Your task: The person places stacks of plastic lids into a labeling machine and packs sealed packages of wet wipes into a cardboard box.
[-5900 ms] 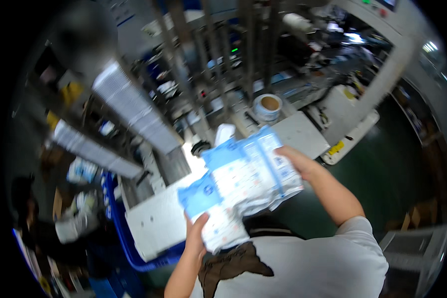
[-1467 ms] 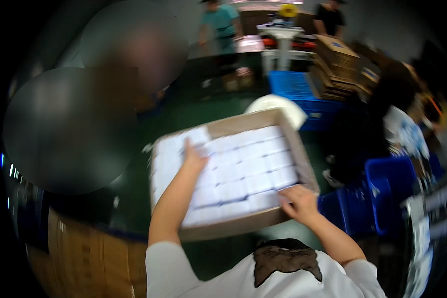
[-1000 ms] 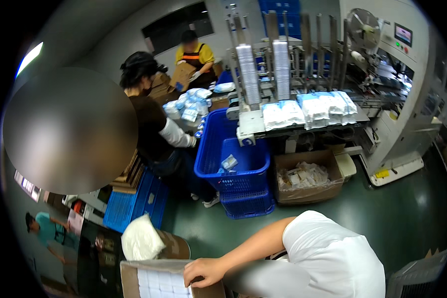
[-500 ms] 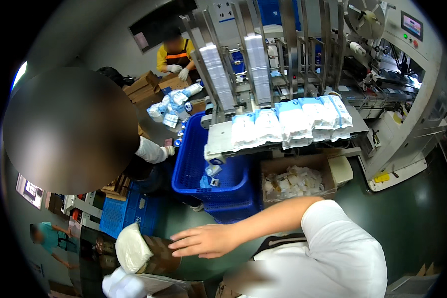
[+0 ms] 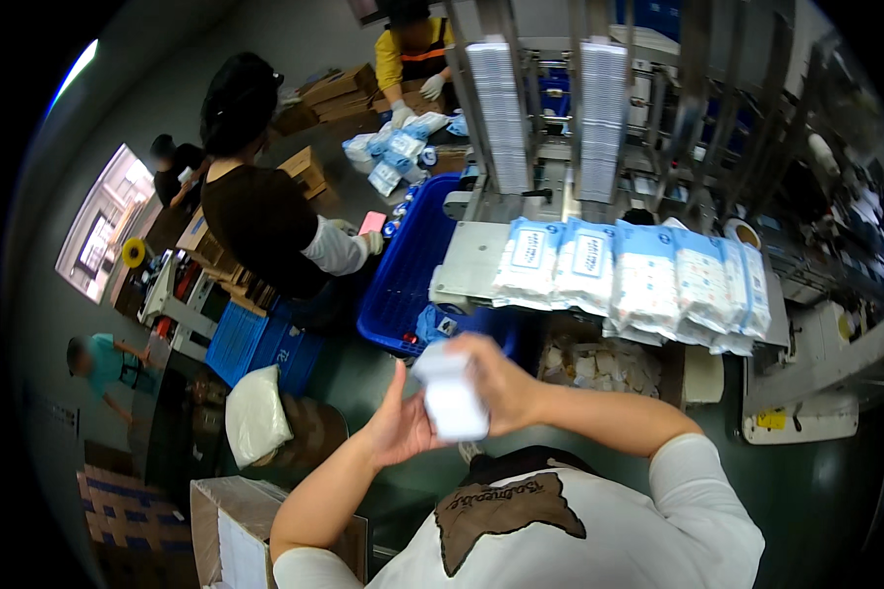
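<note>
In front of my chest, a blurred stack of white sheets (image 5: 454,401) stands between my hands. My right hand (image 5: 506,381) is wrapped round its right side. Against the stack's left side, my left hand (image 5: 401,424) supports it with the thumb raised and its other fingers partly hidden. Beyond them, several blue-and-white soft packs (image 5: 645,280) lie in a row on the machine's metal shelf (image 5: 473,257). Tall piles of white sheets (image 5: 501,118) rise between the machine's upright metal guides.
A blue plastic basket (image 5: 371,312) sits left of the shelf. An open cardboard carton (image 5: 204,510) with white contents is at lower left, near a white bag (image 5: 255,417). A co-worker in dark clothing (image 5: 265,226) stands left; another in yellow (image 5: 390,61) handles packs farther back.
The white stack has moved from the lower left to in front of my chest, now between both hands. My right arm has drawn back from the left. The view has turned.
</note>
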The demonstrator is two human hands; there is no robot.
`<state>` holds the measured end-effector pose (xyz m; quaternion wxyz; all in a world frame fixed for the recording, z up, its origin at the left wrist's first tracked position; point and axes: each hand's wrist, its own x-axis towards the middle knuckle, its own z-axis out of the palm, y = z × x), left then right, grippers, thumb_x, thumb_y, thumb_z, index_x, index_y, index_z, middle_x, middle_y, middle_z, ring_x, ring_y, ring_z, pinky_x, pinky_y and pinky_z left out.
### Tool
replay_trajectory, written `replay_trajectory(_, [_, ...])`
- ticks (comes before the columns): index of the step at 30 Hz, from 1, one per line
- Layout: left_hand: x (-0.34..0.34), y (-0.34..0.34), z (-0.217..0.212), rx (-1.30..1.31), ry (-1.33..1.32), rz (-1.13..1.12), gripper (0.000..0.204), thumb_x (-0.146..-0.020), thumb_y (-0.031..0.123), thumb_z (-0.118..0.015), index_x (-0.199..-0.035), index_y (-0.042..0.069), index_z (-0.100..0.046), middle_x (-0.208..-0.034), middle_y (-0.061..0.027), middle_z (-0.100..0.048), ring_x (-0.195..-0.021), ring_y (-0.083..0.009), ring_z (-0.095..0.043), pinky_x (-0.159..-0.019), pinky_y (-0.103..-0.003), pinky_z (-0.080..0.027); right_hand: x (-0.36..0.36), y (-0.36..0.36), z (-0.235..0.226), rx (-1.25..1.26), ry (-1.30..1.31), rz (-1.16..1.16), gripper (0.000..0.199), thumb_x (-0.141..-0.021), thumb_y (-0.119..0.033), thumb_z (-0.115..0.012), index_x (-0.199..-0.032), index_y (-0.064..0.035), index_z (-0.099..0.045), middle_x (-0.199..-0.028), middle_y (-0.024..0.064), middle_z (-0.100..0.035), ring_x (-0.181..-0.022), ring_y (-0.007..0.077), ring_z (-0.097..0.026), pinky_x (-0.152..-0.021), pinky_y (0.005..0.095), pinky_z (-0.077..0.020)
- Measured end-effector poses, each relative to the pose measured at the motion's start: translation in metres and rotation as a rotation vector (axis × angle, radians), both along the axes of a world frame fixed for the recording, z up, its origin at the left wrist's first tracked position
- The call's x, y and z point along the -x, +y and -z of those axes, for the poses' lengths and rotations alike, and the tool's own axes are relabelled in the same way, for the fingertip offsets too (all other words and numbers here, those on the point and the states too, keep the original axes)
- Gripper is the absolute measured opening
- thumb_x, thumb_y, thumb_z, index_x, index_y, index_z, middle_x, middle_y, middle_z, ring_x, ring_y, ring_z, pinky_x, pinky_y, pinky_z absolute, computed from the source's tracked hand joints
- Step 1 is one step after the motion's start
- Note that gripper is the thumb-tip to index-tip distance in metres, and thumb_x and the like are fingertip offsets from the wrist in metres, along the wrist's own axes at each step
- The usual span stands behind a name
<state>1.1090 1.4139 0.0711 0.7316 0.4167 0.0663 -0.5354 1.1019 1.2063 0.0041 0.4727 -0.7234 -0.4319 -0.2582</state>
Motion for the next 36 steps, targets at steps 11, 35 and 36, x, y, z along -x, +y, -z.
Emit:
replay_trajectory(11, [-0.136,0.076,0.101,-0.176,-0.064,-0.136,0.033,-0.093,0.034,-0.06,-0.113,0.009,-0.054,-0.11,-0.0073,-0.061,-0.094,-0.0175,-0.059,-0.085,-0.035,-0.05,-0.159,0.024,0.047,-0.126,0.371,1.168,0.128,-0.057,-0.021,-0.081,-0.148,-0.0001,0.006,-0.137,0.0305,-0.028,-0.126,0.0454,-0.036,-0.105,0.0484,-0.0327])
replay_trajectory(35, [-0.253,-0.043,0.078,-0.203,-2.156,-0.444,0.032,-0.071,0.006,-0.076,-0.1,0.006,-0.064,-0.095,-0.0103,-0.055,-0.084,-0.0292,-0.054,-0.072,-0.038,-0.045,-0.193,0.005,0.004,-0.424,0.501,0.744,0.128,-0.061,-0.023,-0.08,-0.15,-0.0075,0.012,-0.141,0.0222,-0.029,-0.128,0.0322,-0.038,-0.108,0.0392,-0.0289])
replay_trajectory(36, [-0.257,-0.046,0.089,-0.169,-2.192,-0.4,0.031,-0.072,0.007,-0.075,-0.1,0.006,-0.064,-0.096,-0.0103,-0.055,-0.086,-0.0296,-0.056,-0.073,-0.038,-0.047,-0.191,0.013,0.019,-0.491,0.501,0.802,0.129,-0.061,-0.023,-0.08,-0.149,-0.0037,0.012,-0.145,0.0251,-0.023,-0.133,0.0347,-0.032,-0.11,0.0414,-0.0261])
